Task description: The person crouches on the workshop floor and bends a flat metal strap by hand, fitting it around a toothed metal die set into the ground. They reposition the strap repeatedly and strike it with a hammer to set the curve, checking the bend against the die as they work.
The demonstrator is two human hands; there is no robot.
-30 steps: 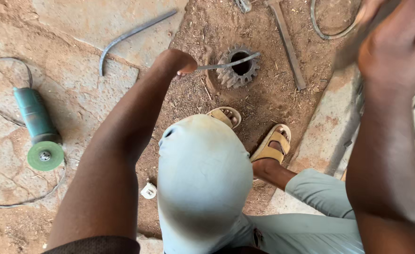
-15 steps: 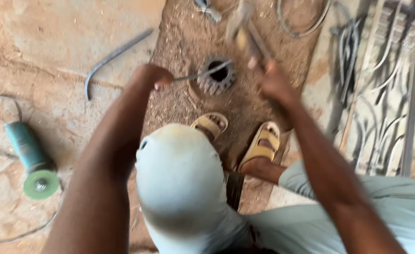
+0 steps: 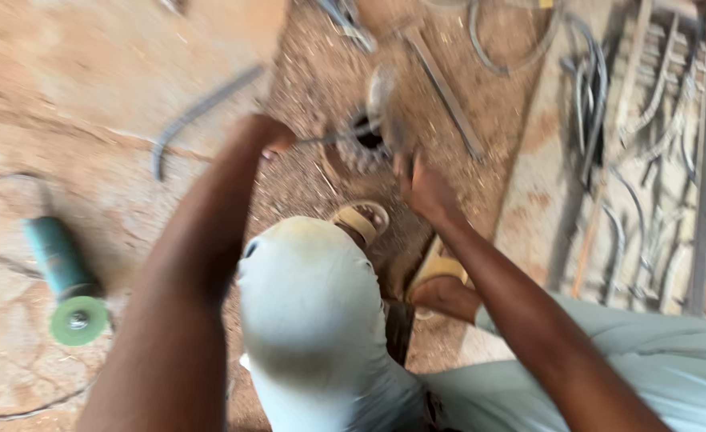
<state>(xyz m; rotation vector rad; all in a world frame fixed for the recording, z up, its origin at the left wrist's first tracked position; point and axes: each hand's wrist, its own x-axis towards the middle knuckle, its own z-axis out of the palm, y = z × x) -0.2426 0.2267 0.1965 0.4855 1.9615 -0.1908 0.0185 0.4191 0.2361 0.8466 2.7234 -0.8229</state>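
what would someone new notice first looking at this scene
First the two bare arms reaching down to a toothed metal ring on the dirt at top centre: the left hand steadies a thin rod across it, the right hand grips a blurred hammer over it. Next, the green angle grinder lying at far left.

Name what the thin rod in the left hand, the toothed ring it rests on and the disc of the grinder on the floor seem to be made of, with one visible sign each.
Thin rod: probably bare steel, grey and dull.
Toothed ring: likely iron or steel, dark and rough, maybe rusty; blur hides detail.
Grinder disc: seemingly an abrasive composite, matt green around a metal hub.
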